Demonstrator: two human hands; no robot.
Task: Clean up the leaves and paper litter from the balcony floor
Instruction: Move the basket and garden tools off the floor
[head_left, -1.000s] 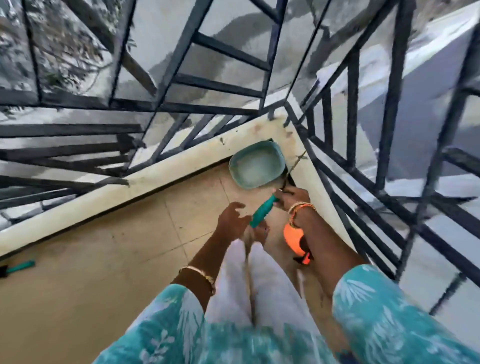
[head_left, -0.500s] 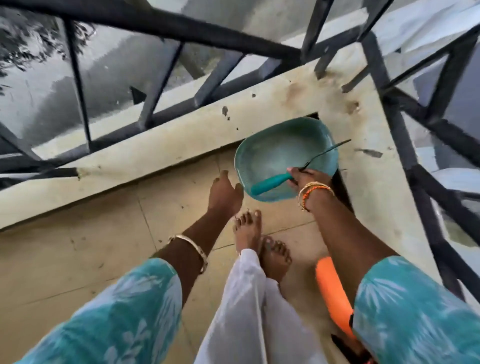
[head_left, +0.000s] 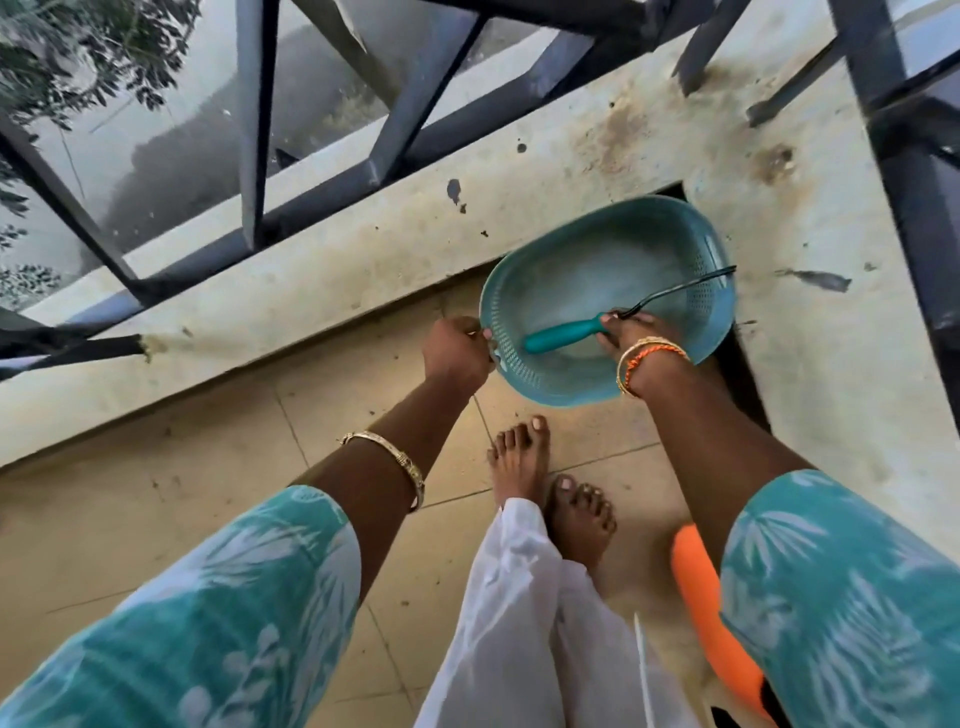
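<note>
I am looking down at a corner of the tiled balcony floor (head_left: 197, 525), where the pale concrete ledge (head_left: 322, 291) meets dark metal railings (head_left: 415, 98). A teal perforated plastic basket (head_left: 582, 280) sits tilted in that corner, its far rim against the ledge. My left hand (head_left: 457, 353) grasps the basket's near left rim, fingers curled over the edge. My right hand (head_left: 631, 335) reaches inside the basket and pinches a small tool with a teal handle (head_left: 563, 335) and a thin dark metal end that extends up toward the basket's far right rim. Whether the basket holds any leaves or paper I cannot tell; its inside looks pale and blurred. Both wrists carry bangles, and both sleeves are teal with a white leaf print. My bare feet (head_left: 550, 483) stand on the tiles just below the basket. An orange object (head_left: 701, 603) lies on the floor by my right sleeve, partly hidden.
</note>
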